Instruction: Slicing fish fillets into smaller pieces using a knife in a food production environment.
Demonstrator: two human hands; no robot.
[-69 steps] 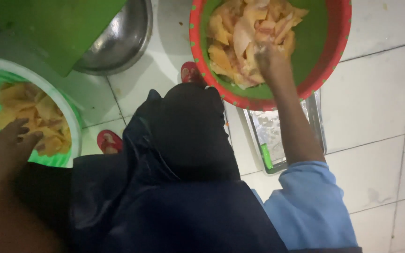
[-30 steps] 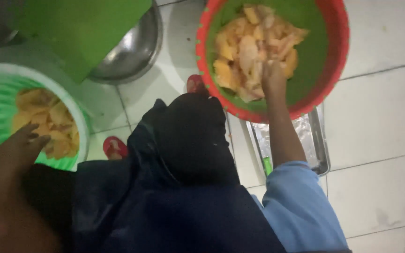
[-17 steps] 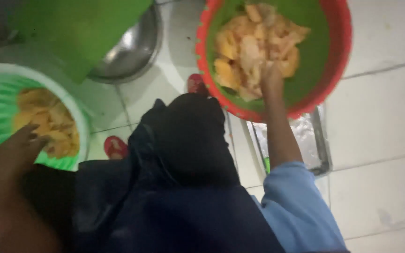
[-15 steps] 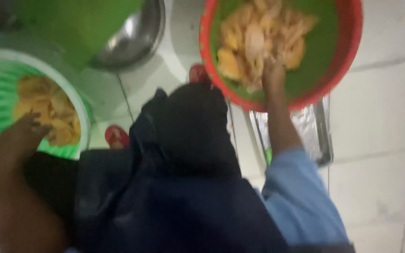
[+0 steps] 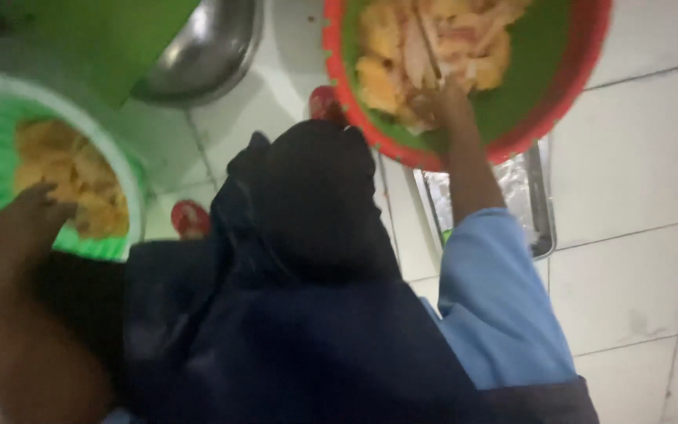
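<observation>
Nearest me is my own lap in dark cloth (image 5: 308,314), knees up, with my red sandals (image 5: 190,218) on the white tiled floor (image 5: 637,180).

My left hand (image 5: 21,235) rests on the near rim of the green basket (image 5: 111,177) at the left edge of the floor; its fingers curl loosely over the edge, and I cannot tell whether they pinch a piece. That basket holds a modest heap of yellow chicken pieces (image 5: 72,177).

My right hand (image 5: 447,106), blue sleeve (image 5: 496,298) pushed back, reaches into the red-rimmed basin (image 5: 574,86) farther off. The fingers are buried among pale raw chicken pieces (image 5: 425,47), narrowed as if around one, though blur hides the grip.

By my judgement the work is midway: the basin is well stocked, the basket only partly filled. A steel tray (image 5: 539,220) lies under the basin, with a steel bowl (image 5: 205,47) and a green board (image 5: 96,39) beyond.
</observation>
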